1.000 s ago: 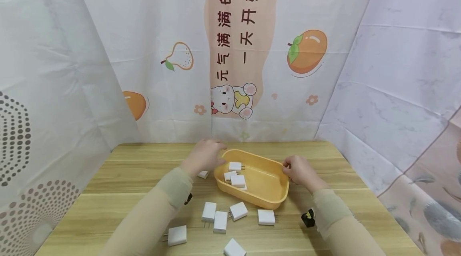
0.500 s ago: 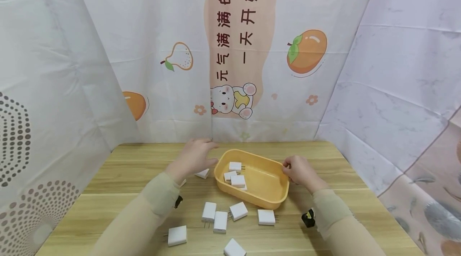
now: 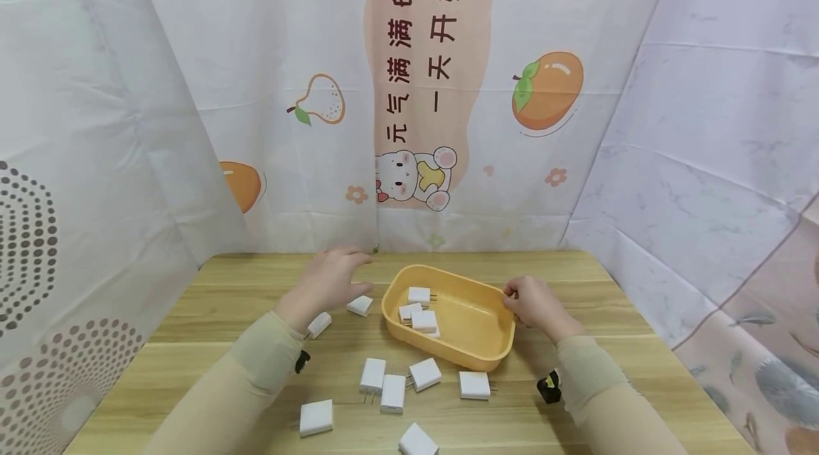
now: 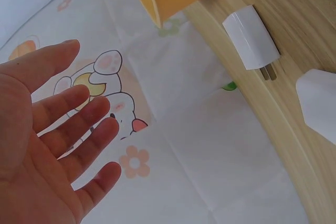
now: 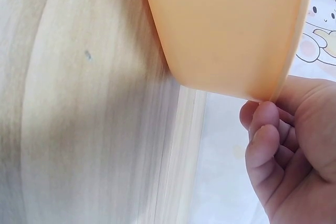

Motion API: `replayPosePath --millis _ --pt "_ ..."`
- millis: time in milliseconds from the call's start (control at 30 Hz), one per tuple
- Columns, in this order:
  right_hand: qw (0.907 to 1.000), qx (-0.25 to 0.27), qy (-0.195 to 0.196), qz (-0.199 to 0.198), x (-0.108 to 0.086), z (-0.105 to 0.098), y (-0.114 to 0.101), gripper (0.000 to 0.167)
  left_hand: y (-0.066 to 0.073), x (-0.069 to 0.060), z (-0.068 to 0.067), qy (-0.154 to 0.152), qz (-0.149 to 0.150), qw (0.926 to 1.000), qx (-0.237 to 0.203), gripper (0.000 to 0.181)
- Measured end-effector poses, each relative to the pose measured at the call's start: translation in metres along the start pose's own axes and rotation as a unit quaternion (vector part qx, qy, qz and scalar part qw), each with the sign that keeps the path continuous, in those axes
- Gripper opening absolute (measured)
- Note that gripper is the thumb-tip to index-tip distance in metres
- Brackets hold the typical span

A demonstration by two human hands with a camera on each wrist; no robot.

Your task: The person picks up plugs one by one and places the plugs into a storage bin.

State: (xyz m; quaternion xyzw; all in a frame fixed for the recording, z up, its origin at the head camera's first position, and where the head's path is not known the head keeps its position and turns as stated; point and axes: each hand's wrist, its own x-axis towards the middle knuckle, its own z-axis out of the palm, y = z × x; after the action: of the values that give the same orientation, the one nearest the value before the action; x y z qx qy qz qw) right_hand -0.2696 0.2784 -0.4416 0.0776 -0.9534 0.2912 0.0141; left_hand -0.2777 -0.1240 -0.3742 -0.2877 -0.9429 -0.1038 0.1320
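Observation:
In the head view a yellow-orange tray (image 3: pixel 476 318) stands on the wooden table, several white plug adapters (image 3: pixel 424 321) lying in its left part. My right hand (image 3: pixel 537 304) pinches the tray's right rim; the right wrist view shows thumb and fingers (image 5: pixel 265 129) at the edge. Left of the tray my left hand (image 3: pixel 325 283) is raised, holding nothing, its fingers spread and slightly bent in the left wrist view. Two adapters lie near it, one (image 3: pixel 360 306) between hand and tray, another (image 3: pixel 318 325) beside the wrist.
Several more adapters (image 3: pixel 392 393) are scattered over the table (image 3: pixel 217 327) in front of the tray, one (image 3: pixel 316 417) by the left forearm and one (image 3: pixel 418 439) at the view's bottom edge. A patterned curtain (image 3: pixel 307 178) hangs behind the table.
My left hand has moved left, away from the tray's left end, and an adapter beside its wrist has come into view. My right hand and the tray have stayed in place.

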Motion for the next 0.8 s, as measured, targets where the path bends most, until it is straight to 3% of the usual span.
replayPosePath --millis 300,500,800 --pt "1.0 0.0 0.002 -0.005 0.0 0.0 0.001 0.012 -0.004 -0.003 -0.001 0.002 -0.01 0.9999 -0.005 0.046" --pt "1.0 -0.001 0.0 0.002 0.0 -0.001 0.001 0.012 -0.014 -0.006 0.005 -0.002 -0.029 0.9996 -0.005 0.049" --pt "1.0 -0.005 0.002 0.0 0.0 0.0 0.002 0.012 -0.031 -0.022 0.016 -0.022 -0.056 0.9982 -0.008 0.047"
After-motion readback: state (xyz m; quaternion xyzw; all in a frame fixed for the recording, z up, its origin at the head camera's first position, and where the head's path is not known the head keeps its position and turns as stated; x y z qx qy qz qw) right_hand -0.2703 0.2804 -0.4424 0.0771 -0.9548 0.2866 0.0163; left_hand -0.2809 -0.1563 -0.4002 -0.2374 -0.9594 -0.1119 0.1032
